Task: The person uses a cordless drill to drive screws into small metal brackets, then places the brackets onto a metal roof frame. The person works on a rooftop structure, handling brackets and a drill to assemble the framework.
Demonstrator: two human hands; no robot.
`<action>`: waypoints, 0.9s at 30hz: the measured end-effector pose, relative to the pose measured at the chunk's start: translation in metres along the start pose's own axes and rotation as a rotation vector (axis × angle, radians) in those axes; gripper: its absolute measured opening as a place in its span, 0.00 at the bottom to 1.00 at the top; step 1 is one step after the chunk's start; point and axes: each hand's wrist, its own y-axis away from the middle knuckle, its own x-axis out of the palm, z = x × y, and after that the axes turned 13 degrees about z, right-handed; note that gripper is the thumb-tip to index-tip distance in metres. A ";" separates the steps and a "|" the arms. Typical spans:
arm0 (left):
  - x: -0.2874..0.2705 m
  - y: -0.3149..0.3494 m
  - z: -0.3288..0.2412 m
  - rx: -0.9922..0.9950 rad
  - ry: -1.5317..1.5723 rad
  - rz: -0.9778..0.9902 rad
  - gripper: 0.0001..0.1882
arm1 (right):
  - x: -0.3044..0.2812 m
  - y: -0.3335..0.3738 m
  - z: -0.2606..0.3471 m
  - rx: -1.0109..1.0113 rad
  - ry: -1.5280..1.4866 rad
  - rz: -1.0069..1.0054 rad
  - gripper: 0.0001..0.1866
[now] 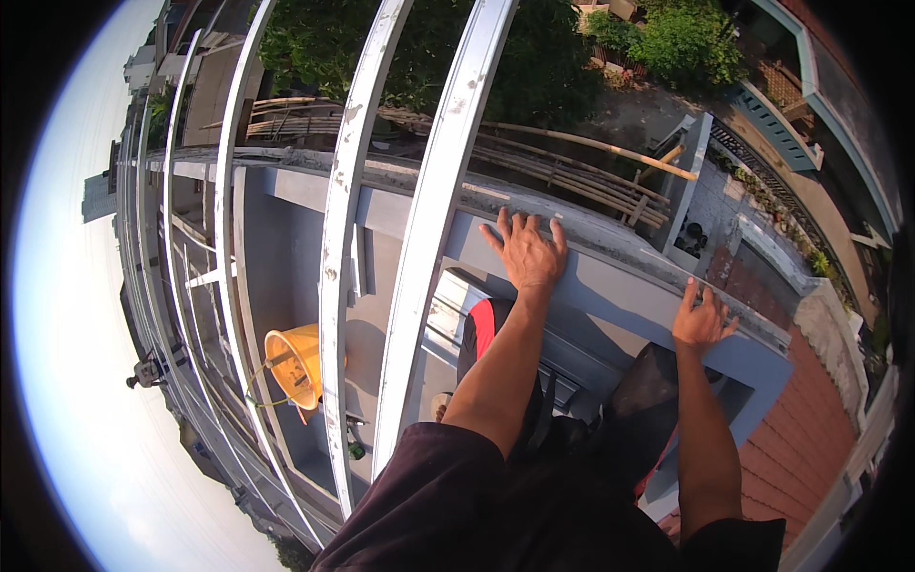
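My left hand (530,252) lies on the top edge of a grey parapet wall (610,286), its fingers spread over the rough rim. Farther right, my right hand (703,320) rests on the same wall, fingers apart and reaching over the edge. Neither hand holds anything. Just left of my left hand, a long silvery metal beam (446,191) slants across, and a second metal beam (349,181) runs beside it. Below my arms, my legs in dark trousers with a red stripe are partly hidden by my forearms.
An orange bucket (295,367) hangs or stands left among more metal beams (225,191); its support is unclear. Bamboo poles (562,172) lie beyond the wall. Far below are a paved yard (710,205) and trees (534,76). A red tiled roof (796,439) slopes at right.
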 end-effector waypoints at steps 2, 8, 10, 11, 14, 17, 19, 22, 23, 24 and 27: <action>0.000 -0.001 0.001 -0.006 0.019 0.000 0.22 | 0.005 0.002 0.000 -0.007 0.013 -0.017 0.29; -0.002 -0.002 -0.002 0.021 0.013 -0.006 0.22 | 0.006 0.003 0.001 -0.019 -0.001 -0.067 0.28; 0.002 -0.001 -0.003 0.020 0.000 0.018 0.22 | 0.001 0.002 -0.004 -0.022 -0.012 -0.075 0.28; 0.005 -0.002 -0.003 0.031 -0.011 -0.030 0.21 | -0.002 0.003 0.000 -0.012 -0.016 -0.063 0.28; 0.006 0.000 -0.003 0.023 0.000 -0.007 0.21 | -0.010 0.003 0.001 0.003 -0.039 -0.028 0.27; 0.010 -0.001 -0.005 0.040 -0.050 -0.034 0.21 | -0.019 0.004 0.001 0.014 -0.080 0.014 0.27; 0.008 0.000 -0.006 0.058 -0.048 -0.037 0.21 | -0.021 0.005 0.000 0.007 -0.102 -0.001 0.28; 0.003 0.003 -0.009 0.068 -0.045 -0.045 0.23 | -0.024 0.011 0.001 0.001 -0.112 -0.002 0.27; 0.003 0.001 -0.008 0.047 -0.058 -0.012 0.25 | -0.025 0.009 0.003 -0.007 -0.114 -0.005 0.27; 0.001 0.002 -0.008 0.024 -0.074 0.030 0.27 | -0.022 0.010 0.001 -0.009 -0.117 -0.016 0.27; 0.001 0.002 -0.008 0.020 -0.052 0.033 0.27 | -0.021 0.010 0.001 -0.009 -0.146 -0.015 0.28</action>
